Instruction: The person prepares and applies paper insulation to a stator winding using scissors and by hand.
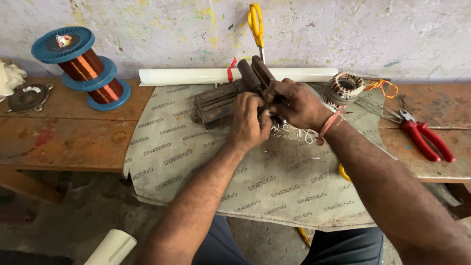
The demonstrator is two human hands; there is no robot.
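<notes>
Dark metal forming block [221,100] on printed grey sheet [186,162], clamped from both sides: left hand [248,122] fisted at its near end, right hand [294,104] gripping its top, seemingly steadying it. Beyond: wound stator [346,87], red pliers [424,140], copper wire spool [86,68], yellow scissors [256,24].

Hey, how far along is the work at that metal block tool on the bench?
Done: a wound stator sits at the right, and white scraps lie on the mat. In hand: left hand and right hand both grip the dark metal tool. Left: cannot tell; copper wire spools and red pliers lie untouched.
</notes>
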